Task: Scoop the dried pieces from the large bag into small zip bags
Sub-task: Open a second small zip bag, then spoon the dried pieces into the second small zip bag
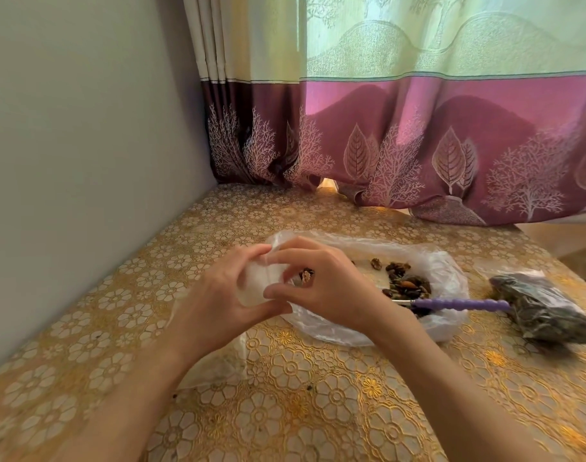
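A small clear zip bag (256,281) is held up above the table between my left hand (223,295) and my right hand (324,288), fingertips of both pinching its top edge. Behind them lies the large clear plastic bag (448,278), spread open and flat, with a small heap of dark dried pieces (406,283) in it. A purple-handled scoop (461,304) rests with its head inside the large bag and its handle pointing right. A filled small zip bag (541,306) of dark pieces lies at the right.
More clear plastic (215,361) lies on the table under my left wrist. The table wears a gold floral cloth (318,395). A grey wall (85,161) borders the left side and a purple-and-green curtain (418,145) hangs at the back.
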Tool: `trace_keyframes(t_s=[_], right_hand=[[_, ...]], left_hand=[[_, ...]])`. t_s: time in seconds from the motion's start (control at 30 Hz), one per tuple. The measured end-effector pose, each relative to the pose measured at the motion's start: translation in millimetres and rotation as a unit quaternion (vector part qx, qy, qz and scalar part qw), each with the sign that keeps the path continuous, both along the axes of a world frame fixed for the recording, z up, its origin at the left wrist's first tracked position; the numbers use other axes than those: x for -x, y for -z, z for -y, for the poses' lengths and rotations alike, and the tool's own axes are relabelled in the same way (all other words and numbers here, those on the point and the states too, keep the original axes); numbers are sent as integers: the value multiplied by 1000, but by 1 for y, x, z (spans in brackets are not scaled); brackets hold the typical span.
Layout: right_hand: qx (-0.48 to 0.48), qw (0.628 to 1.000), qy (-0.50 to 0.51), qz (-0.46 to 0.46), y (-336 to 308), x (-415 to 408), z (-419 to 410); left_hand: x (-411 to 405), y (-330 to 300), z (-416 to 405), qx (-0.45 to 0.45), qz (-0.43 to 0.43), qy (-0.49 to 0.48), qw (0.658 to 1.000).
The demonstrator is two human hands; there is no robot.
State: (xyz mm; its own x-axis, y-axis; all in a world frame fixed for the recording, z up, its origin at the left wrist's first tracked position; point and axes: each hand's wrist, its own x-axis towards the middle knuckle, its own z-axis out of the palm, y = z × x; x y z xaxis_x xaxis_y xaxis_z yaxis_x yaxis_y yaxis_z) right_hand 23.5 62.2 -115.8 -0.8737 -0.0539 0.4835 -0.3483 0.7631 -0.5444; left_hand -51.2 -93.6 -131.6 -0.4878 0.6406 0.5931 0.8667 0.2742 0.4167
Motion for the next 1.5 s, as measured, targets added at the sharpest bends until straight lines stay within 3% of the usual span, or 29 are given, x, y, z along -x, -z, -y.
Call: trace_keyframes(t_s=[0.17, 0.4, 0.5, 0.67, 0.77, 0.87, 0.93, 1.03, 1.1, 1.17, 1.27, 1.33, 1.5], right_hand=[[28, 999, 31, -30, -3, -5, -7], [-5, 977, 208, -40, -11, -44, -60], [-58, 951, 305, 7, -7, -69, -87], [-105, 874, 457, 128, 7, -106, -121], [-96, 844, 483, 213, 13, -117, -127], [-58, 839, 482, 246, 16, -121, -126], [1, 858, 461, 226, 19, -120, -125], [213, 889, 380, 145, 19, -117, -123], [365, 877, 296, 97, 17, -114, -120], [432, 867, 244, 51, 16, -107, -116], [436, 853, 279, -58, 14, -94, -110], [380, 859, 323, -114, 13, -86, -108], [283, 878, 362, -135, 16, -65, -100]], left_hand=[[-4, 4, -3, -13, 16, -11, 1000], [-10, 12, -7, 9, 6, -18, 1000], [-13, 13, -9, 14, -1, -12, 1000], [-19, 13, -10, 5, -9, 0, 1000], [-19, 14, -10, -4, 6, 6, 1000], [-17, 14, -10, -15, 16, 8, 1000], [-17, 13, -10, -24, 21, 8, 999], [-17, 13, -10, -30, 23, 6, 999], [-17, 13, -9, -34, 24, 7, 999], [-16, 13, -9, -37, 23, 9, 999], [-15, 13, -9, -40, 26, 6, 999], [-14, 14, -9, -42, 26, 1, 999], [-12, 15, -10, -53, 30, 1, 998]])
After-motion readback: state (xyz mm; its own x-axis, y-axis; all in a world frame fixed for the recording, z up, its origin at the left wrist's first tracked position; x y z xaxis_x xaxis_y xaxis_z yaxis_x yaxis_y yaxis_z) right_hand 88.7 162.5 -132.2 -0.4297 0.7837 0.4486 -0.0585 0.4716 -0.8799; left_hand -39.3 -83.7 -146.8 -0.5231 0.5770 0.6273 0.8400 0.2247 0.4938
